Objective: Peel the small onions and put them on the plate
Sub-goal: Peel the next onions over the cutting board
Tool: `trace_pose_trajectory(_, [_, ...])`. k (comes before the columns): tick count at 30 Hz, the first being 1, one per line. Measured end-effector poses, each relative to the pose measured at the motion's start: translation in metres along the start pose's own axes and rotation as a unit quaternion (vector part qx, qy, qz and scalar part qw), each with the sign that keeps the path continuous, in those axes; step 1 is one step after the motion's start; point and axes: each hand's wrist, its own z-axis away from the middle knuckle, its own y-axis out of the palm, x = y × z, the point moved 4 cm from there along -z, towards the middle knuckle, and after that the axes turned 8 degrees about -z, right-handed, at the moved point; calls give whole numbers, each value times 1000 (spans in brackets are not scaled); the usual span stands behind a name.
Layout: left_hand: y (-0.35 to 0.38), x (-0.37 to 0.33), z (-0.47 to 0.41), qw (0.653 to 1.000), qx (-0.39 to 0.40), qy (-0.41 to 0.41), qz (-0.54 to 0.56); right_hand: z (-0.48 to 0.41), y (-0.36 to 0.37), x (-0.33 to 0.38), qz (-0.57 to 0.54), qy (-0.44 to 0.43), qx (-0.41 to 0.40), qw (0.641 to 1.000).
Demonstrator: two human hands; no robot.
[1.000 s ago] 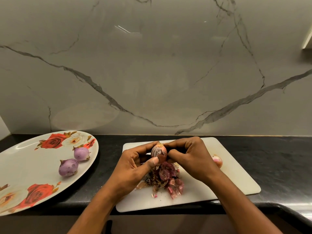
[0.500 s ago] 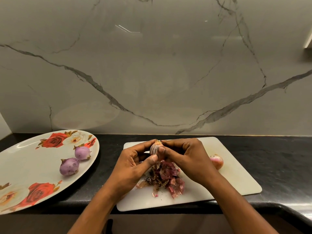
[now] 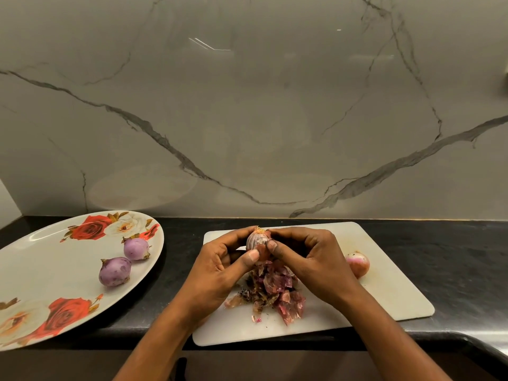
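**Both hands closed round one small onion above the board**

Both forearms came up from the bottom edge and met over the white cutting board (image 3: 384, 298). The left hand (image 3: 217, 270) was curled, its thumb stretched toward two o'clock and pressed on the lower side of the held onion (image 3: 257, 240), its fingers wrapped behind. The right hand (image 3: 310, 259) was curled too, knuckles up, its thumb tip touching the onion from three o'clock and its forefinger arched over the rooty top. Between them the onion sat upright, part of its papery skin on, clear of the board.

Straight down at six o'clock from the onion lay a heap of purple and brown peelings (image 3: 272, 292) on the board. At three o'clock, just past the right wrist, an unpeeled onion (image 3: 357, 264) rested on the board, half hidden by the hand. At nine o'clock, well apart from the hands, the rose-patterned plate (image 3: 41, 270) sat on the black worktop (image 3: 453, 257), carrying two peeled onions: the nearer peeled onion (image 3: 115, 271) and, just beside it toward one o'clock, the farther peeled onion (image 3: 136, 248) near the rim. A veined marble wall (image 3: 247, 105) rose behind at twelve o'clock.
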Motion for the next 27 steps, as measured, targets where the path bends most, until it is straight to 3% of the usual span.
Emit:
trace_pose_trajectory(16, [3, 1, 0, 999, 34, -8, 5, 8, -1, -3, -4, -37, -74, 997])
trace_pose_trajectory(27, [4, 1, 0, 999, 45, -3, -9, 6, -1, -5, -67, -10, -43, 997])
